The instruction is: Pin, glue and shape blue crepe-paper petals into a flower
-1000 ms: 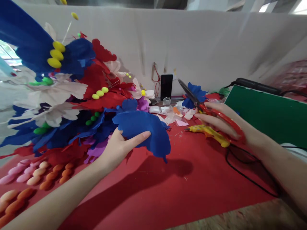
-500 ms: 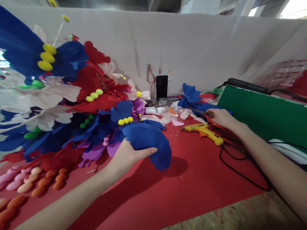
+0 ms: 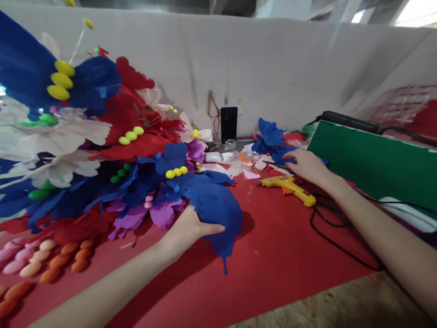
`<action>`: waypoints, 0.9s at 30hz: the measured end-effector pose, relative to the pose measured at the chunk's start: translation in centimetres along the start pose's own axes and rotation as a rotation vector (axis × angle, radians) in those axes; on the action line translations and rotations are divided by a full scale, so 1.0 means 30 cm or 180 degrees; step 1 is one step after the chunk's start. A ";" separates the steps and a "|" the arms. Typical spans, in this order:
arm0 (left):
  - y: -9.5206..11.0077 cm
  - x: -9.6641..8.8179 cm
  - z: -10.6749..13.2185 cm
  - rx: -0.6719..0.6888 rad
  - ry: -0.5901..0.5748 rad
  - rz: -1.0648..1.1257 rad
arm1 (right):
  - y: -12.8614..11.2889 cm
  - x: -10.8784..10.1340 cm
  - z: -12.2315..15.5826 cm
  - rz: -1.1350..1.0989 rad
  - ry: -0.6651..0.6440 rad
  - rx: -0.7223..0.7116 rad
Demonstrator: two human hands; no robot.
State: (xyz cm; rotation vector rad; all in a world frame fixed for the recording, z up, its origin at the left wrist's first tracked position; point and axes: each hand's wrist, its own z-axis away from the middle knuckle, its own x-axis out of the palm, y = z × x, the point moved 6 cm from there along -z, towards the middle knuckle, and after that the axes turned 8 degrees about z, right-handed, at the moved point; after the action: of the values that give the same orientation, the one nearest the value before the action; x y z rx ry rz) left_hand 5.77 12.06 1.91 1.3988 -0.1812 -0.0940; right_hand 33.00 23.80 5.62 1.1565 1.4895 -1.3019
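My left hand [image 3: 193,228] is closed on a blue butterfly-wing cutout [image 3: 218,207] of thin, wavy-edged sheet, its thumb on top and its other fingers hidden underneath. A narrow tail of the cutout hangs toward the red tabletop. Farther off on the right, my right hand [image 3: 303,164] reaches over a pile of blue cutouts [image 3: 269,136], its fingers apart and curved. Just below its fingertips lie scissors [image 3: 273,164], their dark blades showing and the handles hidden. In front of that hand rests a yellow glue gun [image 3: 288,184].
Finished butterflies [image 3: 129,136] in blue, red, white and purple crowd the left side. Orange and pink bead-like bodies [image 3: 59,259] lie at front left. A phone [image 3: 228,124] leans on the white wall. A green board [image 3: 368,159] and black cable [image 3: 336,243] are right.
My right hand has let go of the red-handled scissors and moved slightly left over the blue pile. The blue cutout in my left hand has tilted, and its tail now shows.
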 end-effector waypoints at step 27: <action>-0.046 0.140 0.111 0.2017 -0.0683 -0.4447 | -0.232 0.124 0.229 -0.2165 -0.1052 -0.0133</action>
State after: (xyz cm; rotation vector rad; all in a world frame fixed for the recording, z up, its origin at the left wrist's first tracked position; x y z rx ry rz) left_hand 9.34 7.88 1.39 1.9021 0.6812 -1.4397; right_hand 25.45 17.15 2.80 0.3653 1.7033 -1.7905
